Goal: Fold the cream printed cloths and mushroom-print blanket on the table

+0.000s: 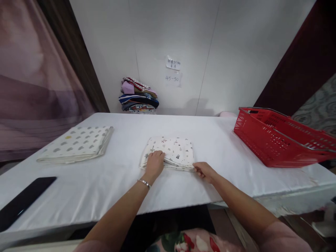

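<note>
A folded white cloth with small printed motifs (173,150) lies flat on the white-covered table (183,192). My left hand (155,162) rests on its front left part, with the fingers closed at the cloth's front edge. At the front right corner, my right hand (204,171) pinches the cloth's edge between curled fingers. The front edge of the cloth bulges slightly between the two hands, showing its layers.
A folded cloth with grey cloud shapes (81,141) lies on the left, behind a black phone-like slab (25,199). A red basket (280,140) stands at the right. Stacked folded fabrics (139,98) are by the wall, near paper labels (173,78).
</note>
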Tool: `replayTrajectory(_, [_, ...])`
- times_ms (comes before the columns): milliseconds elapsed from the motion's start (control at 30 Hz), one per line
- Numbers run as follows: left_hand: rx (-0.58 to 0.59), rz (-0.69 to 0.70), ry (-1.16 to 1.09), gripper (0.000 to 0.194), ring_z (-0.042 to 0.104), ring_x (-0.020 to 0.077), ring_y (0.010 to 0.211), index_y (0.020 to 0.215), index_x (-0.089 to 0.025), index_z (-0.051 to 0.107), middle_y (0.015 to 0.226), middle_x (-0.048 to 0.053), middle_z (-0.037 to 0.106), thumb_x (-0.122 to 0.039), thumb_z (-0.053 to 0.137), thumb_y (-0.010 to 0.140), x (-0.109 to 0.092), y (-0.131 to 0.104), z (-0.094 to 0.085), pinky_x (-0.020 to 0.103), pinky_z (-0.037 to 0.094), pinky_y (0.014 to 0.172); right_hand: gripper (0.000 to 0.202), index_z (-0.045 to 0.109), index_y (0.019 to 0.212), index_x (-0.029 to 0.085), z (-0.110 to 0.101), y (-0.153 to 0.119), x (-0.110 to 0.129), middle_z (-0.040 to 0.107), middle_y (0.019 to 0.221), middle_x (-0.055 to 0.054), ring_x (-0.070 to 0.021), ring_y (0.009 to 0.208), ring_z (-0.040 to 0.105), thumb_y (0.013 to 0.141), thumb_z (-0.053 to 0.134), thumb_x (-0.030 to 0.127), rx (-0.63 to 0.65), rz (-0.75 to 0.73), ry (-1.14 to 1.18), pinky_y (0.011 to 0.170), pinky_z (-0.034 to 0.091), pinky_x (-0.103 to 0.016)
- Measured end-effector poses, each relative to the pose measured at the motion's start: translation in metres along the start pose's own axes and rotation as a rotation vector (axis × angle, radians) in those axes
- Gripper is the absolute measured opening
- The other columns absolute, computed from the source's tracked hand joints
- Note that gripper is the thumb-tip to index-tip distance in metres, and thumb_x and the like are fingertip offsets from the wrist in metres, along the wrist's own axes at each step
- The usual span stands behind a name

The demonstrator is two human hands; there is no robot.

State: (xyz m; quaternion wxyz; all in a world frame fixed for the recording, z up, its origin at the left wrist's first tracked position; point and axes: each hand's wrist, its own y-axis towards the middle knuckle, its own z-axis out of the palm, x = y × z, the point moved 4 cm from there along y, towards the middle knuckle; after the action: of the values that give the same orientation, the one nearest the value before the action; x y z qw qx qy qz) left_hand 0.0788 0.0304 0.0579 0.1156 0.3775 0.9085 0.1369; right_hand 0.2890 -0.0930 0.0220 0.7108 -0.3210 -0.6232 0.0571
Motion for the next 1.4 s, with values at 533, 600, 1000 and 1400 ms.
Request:
replayTrajectory(533, [0.054,-0.249,-0.005,0.029,0.051,0.0203,0.104,0.103,-0.024,0.058,0.113,0.004,0.057,-0.012,0.045,0.079,0.074,-0.037,-0.011,0.031,0.046,0.077,0.026,0.044,0.050,0.019,0.001,0.004,0.001,0.041,0.040,0.005,-0.0064,0.036,0.033,0.068,0.056,0.033,-0.070,-0.194,-0.386,0.038,0.022,-0.022])
replayTrajectory(600, [0.031,-0.247,-0.011,0.028,0.051,0.0197,0.104,0.103,-0.024,0.058,0.114,0.004,0.057,-0.014,0.044,0.081,0.076,-0.038,-0.011,0.030,0.046,0.076,0.025,0.043,0.051,0.019,0.001,0.005,0.004,0.042,0.041,0.006,-0.0064,0.037,0.034,0.068,0.056,0.033,-0.061,-0.206,-0.358,0.038,0.021,-0.022])
replayTrajectory(1000, [0.114,-0.260,-0.101,0.038,0.055,0.0174,0.106,0.115,-0.025,0.056,0.128,0.002,0.052,-0.016,0.039,0.082,0.083,-0.050,-0.007,0.029,0.048,0.082,0.019,0.042,0.049,0.020,0.001,0.008,-0.001,0.045,0.043,0.003,-0.0086,0.034,0.037,0.066,0.050,0.024,-0.118,-0.157,-0.462,0.037,0.023,-0.024])
replayTrajectory(1400, [0.109,-0.204,-0.140,0.040,0.049,0.0217,0.116,0.109,-0.020,0.062,0.122,0.004,0.058,-0.017,0.051,0.071,0.076,-0.032,-0.030,0.037,0.038,0.101,0.008,0.054,0.070,0.019,0.000,-0.006,0.005,0.060,0.064,-0.004,-0.0179,0.058,0.055,0.072,0.050,0.026,-0.279,-0.301,-0.784,0.057,0.039,-0.030])
